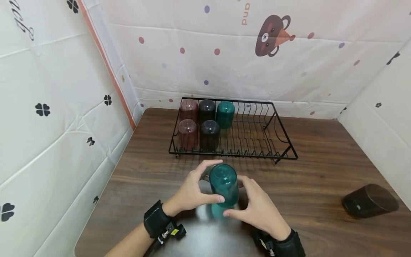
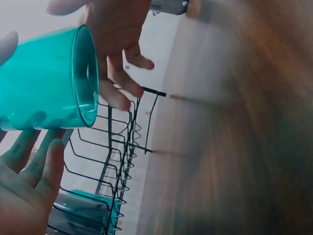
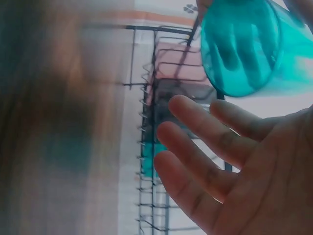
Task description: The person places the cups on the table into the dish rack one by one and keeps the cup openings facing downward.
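L hand (image 1: 189,192) grips the teal cup (image 1: 224,185), thumb and fingers curled round its left side; cup is upside down, base up, lifted just above the table (image 1: 321,167), a teal reflection on the wood under it. R hand (image 1: 258,207) is at the cup's right side w/ fingers fairly straight and spread; in right-wrist view they're relaxed and apart from the cup, thumb may touch it in head view but can't tell for sure. Left-wrist view shows the cup's open mouth clear of the wood, L fingers (image 2: 34,161) under its wall. Both wrists carry black straps w/ cams.

Just beyond the cup, black wire dish rack (image 1: 282,142) sits mid-table. In its left part, five cups upside down in two rows: front row, a reddish-brown cup (image 1: 187,132) and a dark cup (image 1: 209,134); back row, another reddish-brown cup (image 1: 188,109), another dark cup (image 1: 207,110) and a second teal cup (image 1: 225,113). Rack's right part has bare wire slots.

Far right on the table, well apart from rack and hands, a dark tumbler (image 1: 369,200) lies on its side.

Behind and at both sides: white cloth sheets w/ coloured dots, black clover marks and a cartoon bear (image 1: 273,35).
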Tool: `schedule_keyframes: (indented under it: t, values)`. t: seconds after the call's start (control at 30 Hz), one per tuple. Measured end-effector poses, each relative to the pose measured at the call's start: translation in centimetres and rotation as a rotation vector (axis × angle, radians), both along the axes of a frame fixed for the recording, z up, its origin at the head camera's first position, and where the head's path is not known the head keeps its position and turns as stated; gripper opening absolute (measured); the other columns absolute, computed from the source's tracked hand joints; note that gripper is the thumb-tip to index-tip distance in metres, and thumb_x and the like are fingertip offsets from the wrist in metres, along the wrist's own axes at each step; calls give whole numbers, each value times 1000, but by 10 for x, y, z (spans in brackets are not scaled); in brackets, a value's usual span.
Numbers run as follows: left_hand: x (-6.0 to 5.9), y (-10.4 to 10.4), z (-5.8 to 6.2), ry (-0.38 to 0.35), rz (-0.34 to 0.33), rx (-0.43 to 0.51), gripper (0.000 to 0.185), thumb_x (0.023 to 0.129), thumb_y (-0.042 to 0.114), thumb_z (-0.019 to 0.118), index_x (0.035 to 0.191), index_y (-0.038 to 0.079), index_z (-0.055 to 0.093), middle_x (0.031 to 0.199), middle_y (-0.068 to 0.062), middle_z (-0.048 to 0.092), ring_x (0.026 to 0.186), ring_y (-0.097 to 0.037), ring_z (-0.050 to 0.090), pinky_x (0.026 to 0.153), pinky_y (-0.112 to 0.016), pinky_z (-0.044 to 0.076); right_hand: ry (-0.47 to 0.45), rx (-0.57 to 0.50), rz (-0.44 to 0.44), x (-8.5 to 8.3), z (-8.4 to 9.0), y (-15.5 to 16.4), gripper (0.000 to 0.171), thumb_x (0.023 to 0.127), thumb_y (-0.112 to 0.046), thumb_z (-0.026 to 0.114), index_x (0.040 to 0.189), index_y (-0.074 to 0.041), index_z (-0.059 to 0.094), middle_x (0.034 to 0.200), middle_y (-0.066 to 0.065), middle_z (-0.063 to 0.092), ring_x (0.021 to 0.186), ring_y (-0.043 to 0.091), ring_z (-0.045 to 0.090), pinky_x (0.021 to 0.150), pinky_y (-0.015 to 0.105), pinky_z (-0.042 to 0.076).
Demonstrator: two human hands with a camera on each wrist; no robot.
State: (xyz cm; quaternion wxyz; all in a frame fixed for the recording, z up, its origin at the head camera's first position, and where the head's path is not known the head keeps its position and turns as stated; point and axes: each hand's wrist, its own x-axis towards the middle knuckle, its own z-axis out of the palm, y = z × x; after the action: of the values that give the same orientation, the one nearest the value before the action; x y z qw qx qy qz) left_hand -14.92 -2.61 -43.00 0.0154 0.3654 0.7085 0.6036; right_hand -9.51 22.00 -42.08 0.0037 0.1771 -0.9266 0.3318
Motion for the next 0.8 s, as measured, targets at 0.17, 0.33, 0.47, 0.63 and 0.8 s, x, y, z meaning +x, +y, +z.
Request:
schedule_keyframes:
  t: [0.17,0.33,0.47,0.63,0.8]
  values:
    - [-4,-3,6,7,20,-10,90,80,17,88,154,21,37,138,-1,60,114,-15,65,95,-37,56,39,19,-72,7,8,15,94,71,-54,89,150,-27,44,133,1,60,119,21,60,92,54,55]
    - [-9,-5,15,23,29,-18,91,79,14,88,154,24,36,141,1,59,120,-17,63,103,-44,52,106,49,-139,12,11,35,81,75,-47,89,144,-25,51,127,3,65,111,19,62,85,48,57]
    - [-15,-5,25,45,22,-19,91,79,13,88,154,23,37,143,2,58,124,-17,61,108,-48,48,182,32,-238,15,12,52,54,83,-38,85,130,-22,63,116,-1,70,99,16,65,78,38,58]
    - [-24,-2,37,59,27,-30,90,79,15,88,153,25,38,142,4,59,124,-17,61,107,-45,49,279,-17,-440,19,17,78,26,89,-23,81,112,-18,72,99,-2,71,79,1,64,65,17,55]
    - [-33,2,46,76,51,-55,88,80,20,88,153,28,38,142,6,58,124,-15,59,105,-44,50,365,-88,-657,29,23,105,21,87,-14,81,107,-12,75,96,-13,66,72,-14,58,62,5,48]
